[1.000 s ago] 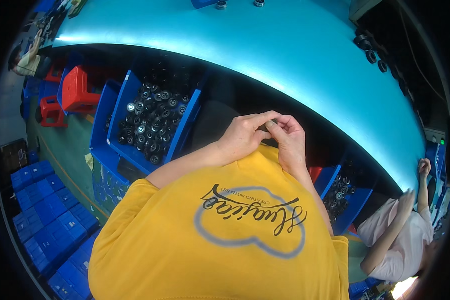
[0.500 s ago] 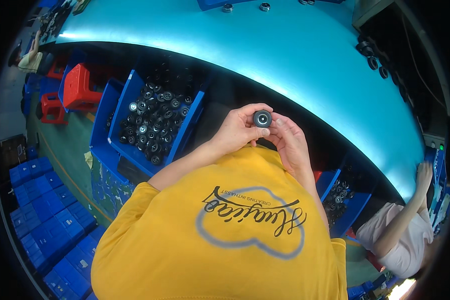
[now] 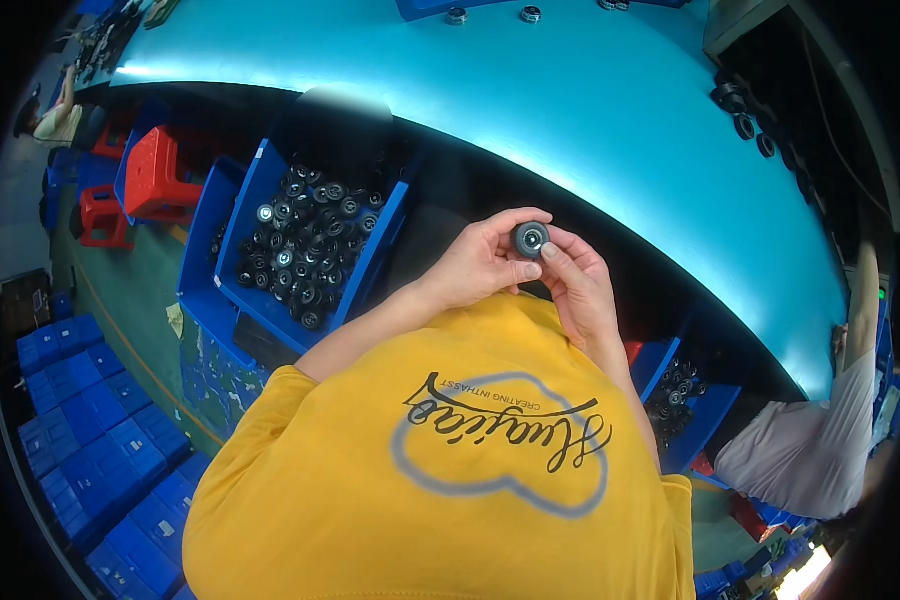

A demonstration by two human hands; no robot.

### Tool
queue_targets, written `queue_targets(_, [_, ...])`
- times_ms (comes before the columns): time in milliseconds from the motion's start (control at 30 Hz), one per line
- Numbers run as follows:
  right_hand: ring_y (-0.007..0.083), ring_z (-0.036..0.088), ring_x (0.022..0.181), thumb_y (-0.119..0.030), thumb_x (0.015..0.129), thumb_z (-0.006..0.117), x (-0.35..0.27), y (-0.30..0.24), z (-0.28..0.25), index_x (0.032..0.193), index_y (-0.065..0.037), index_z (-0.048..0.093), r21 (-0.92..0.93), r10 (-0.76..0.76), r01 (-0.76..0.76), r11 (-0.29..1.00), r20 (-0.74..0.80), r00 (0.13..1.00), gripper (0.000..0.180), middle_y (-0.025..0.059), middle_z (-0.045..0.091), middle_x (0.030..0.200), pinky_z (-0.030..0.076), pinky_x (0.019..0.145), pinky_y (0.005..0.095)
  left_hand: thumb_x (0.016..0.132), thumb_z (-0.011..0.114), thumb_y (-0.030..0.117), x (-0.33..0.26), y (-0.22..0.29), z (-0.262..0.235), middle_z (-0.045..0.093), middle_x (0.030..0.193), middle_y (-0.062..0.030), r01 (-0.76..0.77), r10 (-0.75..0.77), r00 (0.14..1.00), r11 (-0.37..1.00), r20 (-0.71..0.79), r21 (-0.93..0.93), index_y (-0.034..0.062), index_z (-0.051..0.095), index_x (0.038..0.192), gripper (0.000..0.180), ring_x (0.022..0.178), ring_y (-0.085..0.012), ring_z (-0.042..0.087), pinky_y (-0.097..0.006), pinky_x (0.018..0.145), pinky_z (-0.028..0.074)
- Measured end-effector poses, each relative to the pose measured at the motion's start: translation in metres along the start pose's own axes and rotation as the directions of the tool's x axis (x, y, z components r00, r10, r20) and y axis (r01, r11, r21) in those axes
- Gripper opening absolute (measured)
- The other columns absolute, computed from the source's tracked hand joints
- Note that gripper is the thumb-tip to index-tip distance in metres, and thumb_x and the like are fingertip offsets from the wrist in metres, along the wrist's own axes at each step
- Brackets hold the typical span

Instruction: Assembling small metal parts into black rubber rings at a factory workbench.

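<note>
view: single head cam, left of a side-by-side pair, fisheye, upright, not mirrored
facing: steeply down over the wearer's yellow shirt (image 3: 450,480)
range: close; grip of left hand (image 3: 480,265) and right hand (image 3: 580,290) on small black wheel (image 3: 530,239) sits just above frame centre
beyond grip: teal counter (image 3: 570,110), edge bowed by lens
left of grip: blue bin (image 3: 370,262) of wheels, below counter edge
right of grip: another person's sleeve (image 3: 800,440) at rim
overlap: none, one view only
</note>
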State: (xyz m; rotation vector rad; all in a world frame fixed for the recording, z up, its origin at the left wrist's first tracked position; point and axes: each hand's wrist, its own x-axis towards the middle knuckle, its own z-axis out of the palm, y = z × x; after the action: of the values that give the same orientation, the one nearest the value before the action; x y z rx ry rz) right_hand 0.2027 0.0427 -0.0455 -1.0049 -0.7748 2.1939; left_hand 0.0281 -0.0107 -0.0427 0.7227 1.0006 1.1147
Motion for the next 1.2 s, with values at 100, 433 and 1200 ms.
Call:
queue_targets(100, [0.0149, 0.068, 0.096, -0.011, 0.098, 0.067, 0.0, 0.0, -0.003, 0.124, 0.003, 0.063, -0.008, -0.019, 0.019, 1.0, 0.006, 1.0, 0.03, 0.0106, 0.07, 0.112, 0.056, 0.089, 0.0306, 0.097, 0.066, 0.005, 0.0, -0.005, -0.002, 0.064, 0.102, -0.0031, 0.003, -0.001, 0.999, 0.997, 0.033, -0.078, 0.0069, 0.049, 0.146, 0.052, 0.093, -0.0095, 0.062, -0.022, 0.068, 0.056])
queue_targets(433, [0.013, 0.067, 0.094, -0.012, 0.098, 0.067, -0.001, 0.003, -0.005, 0.123, 0.003, 0.064, -0.077, -0.053, 0.051, 0.996, -0.034, 0.998, 0.029, 0.009, 0.071, 0.11, 0.055, 0.086, 0.0277, 0.099, 0.063, 0.003, 0.001, -0.007, -0.003, 0.063, 0.104, -0.0044, -0.025, 0.028, 0.998, 0.999, 0.057, -0.047, 0.0058, 0.047, 0.147, 0.051, 0.09, -0.0107, 0.062, -0.024, 0.068, 0.055])
queue_targets(1200, [0.0337, 0.063, 0.115, -0.046, 0.084, 0.076, 0.129, -0.258, -0.171, 0.132, -0.01, 0.063, -0.917, -0.801, -0.399, 0.033, -0.263, 0.539, 0.062, 0.0159, 0.061, 0.126, 0.052, 0.095, 0.0435, 0.088, 0.072, 0.003, -0.051, 0.057, -0.085, 0.066, 0.08, -0.007, 0.068, 0.503, 0.782, 0.52, -0.369, 0.851, 0.0066, 0.066, 0.129, 0.042, 0.071, -0.0146, 0.063, -0.029, 0.067, 0.051])
